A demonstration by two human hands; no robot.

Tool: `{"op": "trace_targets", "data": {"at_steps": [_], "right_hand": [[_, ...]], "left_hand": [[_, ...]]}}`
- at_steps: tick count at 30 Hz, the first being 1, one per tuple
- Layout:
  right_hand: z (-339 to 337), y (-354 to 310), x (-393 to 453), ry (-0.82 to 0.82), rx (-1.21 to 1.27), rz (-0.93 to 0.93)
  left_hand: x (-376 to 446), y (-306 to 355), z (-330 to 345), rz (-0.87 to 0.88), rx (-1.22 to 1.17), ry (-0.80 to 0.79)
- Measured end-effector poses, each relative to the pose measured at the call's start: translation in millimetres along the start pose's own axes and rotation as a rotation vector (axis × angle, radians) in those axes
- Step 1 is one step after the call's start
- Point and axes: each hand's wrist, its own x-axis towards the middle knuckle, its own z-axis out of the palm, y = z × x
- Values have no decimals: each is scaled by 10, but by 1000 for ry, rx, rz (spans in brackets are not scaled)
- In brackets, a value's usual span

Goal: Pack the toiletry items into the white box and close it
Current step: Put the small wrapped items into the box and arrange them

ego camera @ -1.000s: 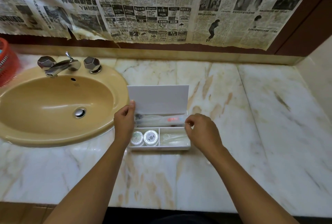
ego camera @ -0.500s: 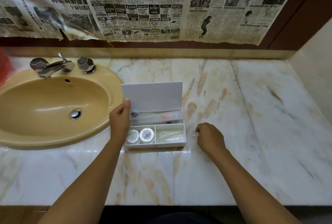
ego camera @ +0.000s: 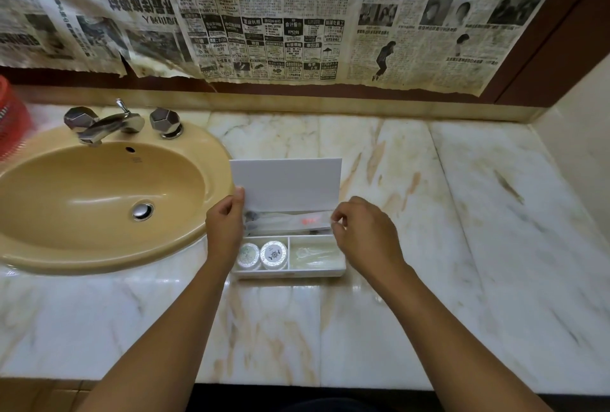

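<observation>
The white box stands on the marble counter with its lid upright at the back. In its front left compartment lie two round white wrapped items. A clear-wrapped item fills the front right one, and a long clear packet with a red mark lies along the back. My left hand pinches the lid's left edge. My right hand hovers over the box's right end, fingertips pinched on a small clear item.
A tan sink with a chrome faucet adjoins the box on the left. A red basket sits at the far left edge. Newspaper covers the wall behind. A side wall bounds the counter on the right.
My right hand went from the box to the counter on its right, closed on a small clear item, and has come back over the box's right end. The left hand stayed on the lid.
</observation>
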Motion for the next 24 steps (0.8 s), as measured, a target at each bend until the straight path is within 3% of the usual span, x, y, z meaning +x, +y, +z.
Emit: {"op": "trace_targets", "data": {"at_steps": [10,24], "right_hand": [[361,-271,12,-413,-214,-28],[566,-184,-38,-530,-97,41]], "left_hand": [[24,-37,-11,-11,-20,-15],[-5,22,10,-1,-1,9]]}}
